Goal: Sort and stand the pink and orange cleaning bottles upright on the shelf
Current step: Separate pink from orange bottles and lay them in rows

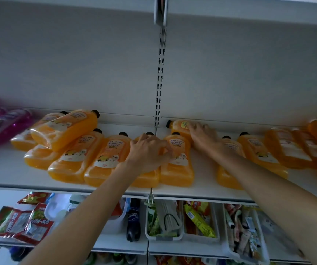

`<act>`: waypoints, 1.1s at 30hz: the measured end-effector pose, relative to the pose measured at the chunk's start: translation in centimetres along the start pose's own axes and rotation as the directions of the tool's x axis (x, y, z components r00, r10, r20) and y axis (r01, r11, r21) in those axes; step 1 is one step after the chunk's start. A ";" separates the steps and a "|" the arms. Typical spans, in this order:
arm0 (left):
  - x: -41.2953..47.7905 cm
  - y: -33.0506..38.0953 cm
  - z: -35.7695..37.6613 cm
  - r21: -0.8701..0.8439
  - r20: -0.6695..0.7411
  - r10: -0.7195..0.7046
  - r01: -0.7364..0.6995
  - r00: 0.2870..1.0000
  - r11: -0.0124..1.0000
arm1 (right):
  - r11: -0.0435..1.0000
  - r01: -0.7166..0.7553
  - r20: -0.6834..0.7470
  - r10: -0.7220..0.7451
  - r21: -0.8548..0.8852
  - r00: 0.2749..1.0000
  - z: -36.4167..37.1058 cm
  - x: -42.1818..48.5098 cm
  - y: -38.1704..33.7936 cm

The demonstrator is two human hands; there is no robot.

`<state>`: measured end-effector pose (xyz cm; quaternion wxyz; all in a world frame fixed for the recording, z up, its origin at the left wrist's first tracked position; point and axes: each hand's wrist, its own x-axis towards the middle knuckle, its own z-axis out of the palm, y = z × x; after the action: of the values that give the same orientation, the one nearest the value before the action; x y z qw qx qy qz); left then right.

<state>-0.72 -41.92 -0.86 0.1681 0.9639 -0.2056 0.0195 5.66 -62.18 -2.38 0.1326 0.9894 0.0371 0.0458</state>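
Observation:
Several orange bottles with black caps lie flat on the white shelf [6,169]. My left hand [148,152] curls round one orange bottle [146,177] in the middle row, hiding most of it. Next to it lies another orange bottle [177,165]. My right hand [204,137] rests with spread fingers on a sideways orange bottle [179,126] at the back of the shelf. Two more orange bottles [65,129] are piled at the left. Pink bottles [2,123] lie flat at the far left. Further orange bottles [288,148] lie at the right.
A slotted metal upright [159,83] runs up the back wall between the two shelf sections. Below the shelf are red snack packets [19,222], a dark soda bottle [133,220] and white bins [165,238] of packaged goods. Bare shelf shows at the front left.

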 end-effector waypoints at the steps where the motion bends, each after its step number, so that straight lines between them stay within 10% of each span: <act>1: 0.1 0.4 0.0 -0.015 -0.021 -0.025 0.025 0.999 1.000 | 1.000 0.007 0.009 -0.006 -0.008 1.000 0.0 0.2 0.0; 13: 0.5 1.0 1.2 -0.052 -0.123 -0.094 0.088 0.988 0.995 | 0.837 0.182 -0.339 0.004 0.516 0.941 -2.6 -0.8 3.2; 22: 1.5 4.6 0.7 -0.728 -0.229 -0.105 -0.099 0.968 0.678 | -0.208 -0.008 -0.004 -0.058 0.978 0.998 -8.2 -3.6 1.0; 33: 0.6 3.9 1.3 -0.596 -0.243 -0.047 -0.111 0.969 0.795 | 0.340 0.181 -0.194 0.004 0.923 0.981 -7.8 -6.5 0.8</act>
<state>-1.80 -45.96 -0.73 0.4912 0.8457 -0.1950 0.0746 -1.57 -61.51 4.79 -0.4582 0.8761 0.1209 0.0889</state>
